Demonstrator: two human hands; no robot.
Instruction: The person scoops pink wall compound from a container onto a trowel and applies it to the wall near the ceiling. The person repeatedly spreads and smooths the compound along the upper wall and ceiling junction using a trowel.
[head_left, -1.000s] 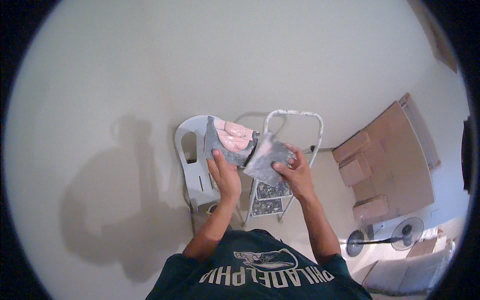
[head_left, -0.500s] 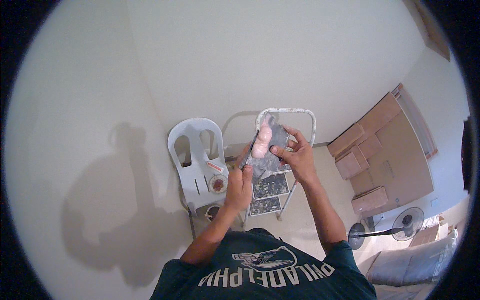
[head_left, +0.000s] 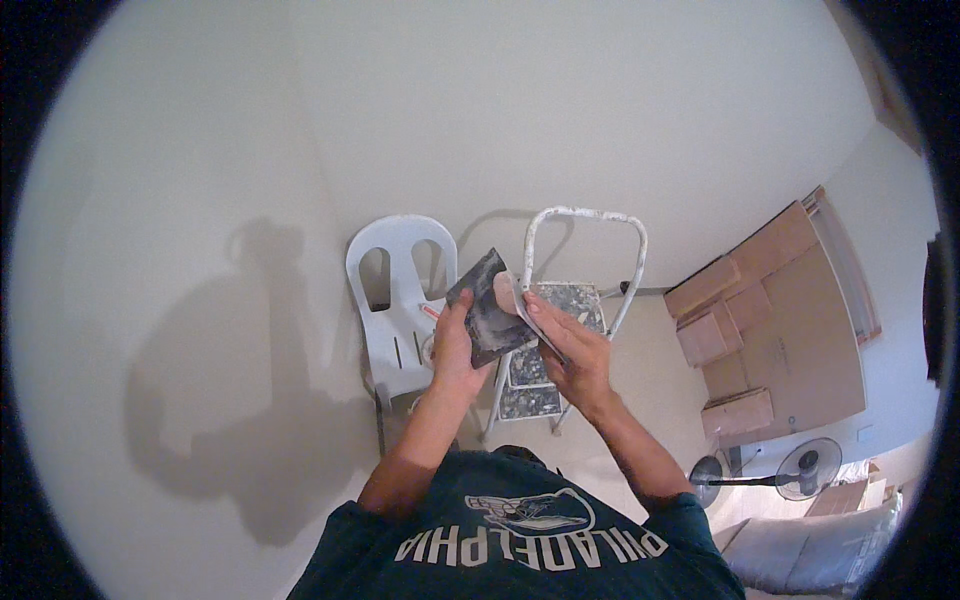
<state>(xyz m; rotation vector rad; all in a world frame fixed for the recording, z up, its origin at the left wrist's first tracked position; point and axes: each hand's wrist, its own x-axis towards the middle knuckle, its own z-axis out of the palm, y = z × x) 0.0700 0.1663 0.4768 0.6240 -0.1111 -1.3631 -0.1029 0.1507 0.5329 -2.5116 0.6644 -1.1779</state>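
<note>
My left hand (head_left: 456, 345) grips a dark grey flat plate (head_left: 484, 320), smeared with pale residue, with the thumb across its face. A lump of pink putty (head_left: 504, 292) sits at the plate's right side. My right hand (head_left: 577, 358) is closed on a thin, flat putty spreader (head_left: 541, 335), seen nearly edge-on. The spreader's edge is against the right side of the putty and partly covers it. The fingers of my right hand lie along the spreader's back.
Below my hands stand a white plastic chair (head_left: 402, 240) and a paint-spattered step ladder (head_left: 585, 213). A white wall (head_left: 420, 120) rises ahead. Cardboard sheets (head_left: 790, 345) lean on the right, with a fan (head_left: 809, 468) and a plastic-wrapped bundle (head_left: 825, 550) nearer.
The plate has shifted left and turned. My right hand has moved from the plate's edge to its right side, with the spreader now showing separate from it. Less of the putty shows.
</note>
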